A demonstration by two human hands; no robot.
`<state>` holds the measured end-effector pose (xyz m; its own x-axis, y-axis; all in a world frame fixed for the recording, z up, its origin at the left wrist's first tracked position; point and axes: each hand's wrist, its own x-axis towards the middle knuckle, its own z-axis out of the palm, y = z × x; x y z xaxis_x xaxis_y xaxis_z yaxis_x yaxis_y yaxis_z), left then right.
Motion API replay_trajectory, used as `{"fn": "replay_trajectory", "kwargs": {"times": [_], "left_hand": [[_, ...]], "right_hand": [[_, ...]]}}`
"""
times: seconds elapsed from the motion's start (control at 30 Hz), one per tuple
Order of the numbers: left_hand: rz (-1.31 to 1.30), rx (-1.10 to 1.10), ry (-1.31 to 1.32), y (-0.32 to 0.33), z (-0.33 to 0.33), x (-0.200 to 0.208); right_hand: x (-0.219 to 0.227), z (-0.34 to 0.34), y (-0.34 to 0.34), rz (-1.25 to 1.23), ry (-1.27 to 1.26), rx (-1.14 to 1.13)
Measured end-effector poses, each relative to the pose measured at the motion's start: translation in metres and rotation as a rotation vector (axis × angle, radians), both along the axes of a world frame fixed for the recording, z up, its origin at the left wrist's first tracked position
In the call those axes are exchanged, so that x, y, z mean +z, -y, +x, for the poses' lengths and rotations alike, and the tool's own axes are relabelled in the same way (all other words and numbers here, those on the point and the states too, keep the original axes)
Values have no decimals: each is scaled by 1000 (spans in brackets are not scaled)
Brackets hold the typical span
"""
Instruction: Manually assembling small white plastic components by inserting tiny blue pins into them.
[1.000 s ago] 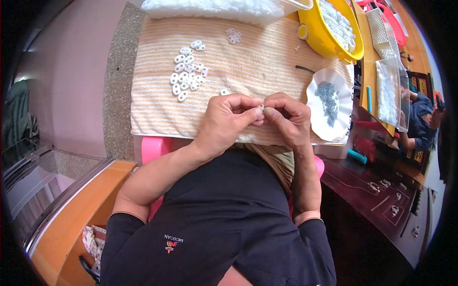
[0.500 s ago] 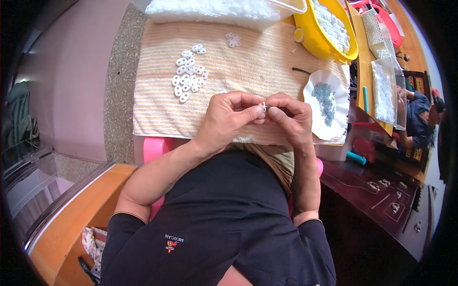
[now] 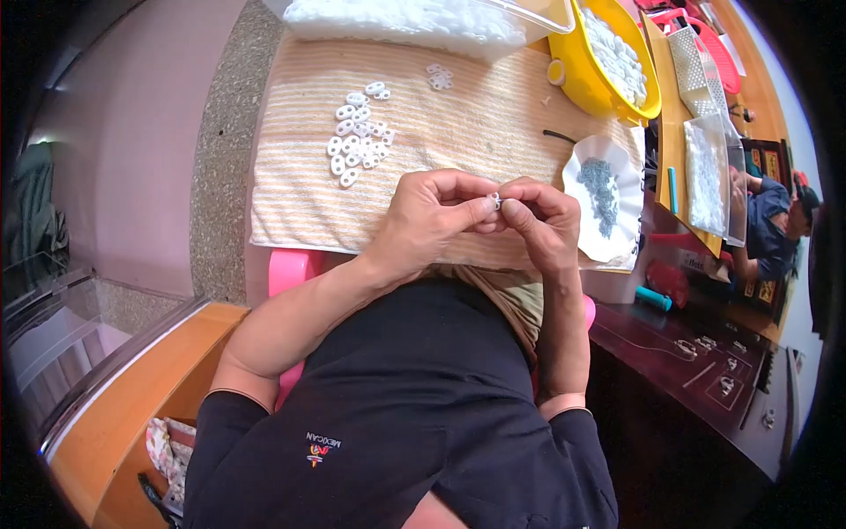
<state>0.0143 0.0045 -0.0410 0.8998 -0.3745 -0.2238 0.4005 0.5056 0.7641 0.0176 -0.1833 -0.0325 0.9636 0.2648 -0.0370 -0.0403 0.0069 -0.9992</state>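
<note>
Over the near edge of a striped towel, my two hands meet fingertip to fingertip. A small white plastic piece (image 3: 496, 201) is pinched between them, its outline partly covered by the fingers. My left hand (image 3: 427, 216) grips it between thumb and forefinger. From the other side my right hand (image 3: 551, 225) pinches at the same piece; whether it also holds something smaller cannot be made out. Several white oval two-hole pieces (image 3: 337, 165) and smaller white two-hole pieces (image 3: 379, 130) lie loosely grouped beyond my left hand. A little heap of small white pieces (image 3: 440, 79) sits farther back.
Right of my hands stands a white fluted dish (image 3: 627, 216) holding small dark grey parts (image 3: 599, 189). A thin black rod (image 3: 559, 135) lies behind it. At the back are a yellow basin (image 3: 582, 86) and a clear bin (image 3: 548, 28), both holding white pieces. A co-worker (image 3: 771, 220) sits at far right.
The view has shifted slightly, so the towel and the pieces on it appear a little farther right. My fingers have closed in more tightly around the small white piece.
</note>
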Motion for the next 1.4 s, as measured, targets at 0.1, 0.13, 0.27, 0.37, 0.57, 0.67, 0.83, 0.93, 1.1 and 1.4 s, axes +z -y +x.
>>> {"fn": "replay_trajectory", "kwargs": {"times": [0.1,0.13,0.27,0.37,0.57,0.67,0.83,0.93,1.1,1.4], "left_hand": [[22,-2,4,0,0,1],[22,-2,4,-1,0,1],[28,9,28,-1,0,0],[30,14,33,-1,-1,-1],[-2,8,-10,2,-4,3],[-28,-2,5,2,-5,5],[-70,103,-11,-5,-5,12],[-105,222,-5,-18,4,24],[-237,384,35,-38,21,33],[-240,567,177,-54,28,28]], "right_hand": [[3,0,-2,-31,21,-8],[3,0,-3,-33,28,-13],[0,-1,-4,-11,22,-13],[-3,-4,-6,-49,-24,-66],[-1,-8,-3,33,-52,-98],[-2,-9,-1,87,-64,-111],[7,-4,-1,167,-38,-82],[11,5,-8,53,-16,-54],[12,12,-20,-135,52,-39],[28,25,-48,-573,269,127]]}}
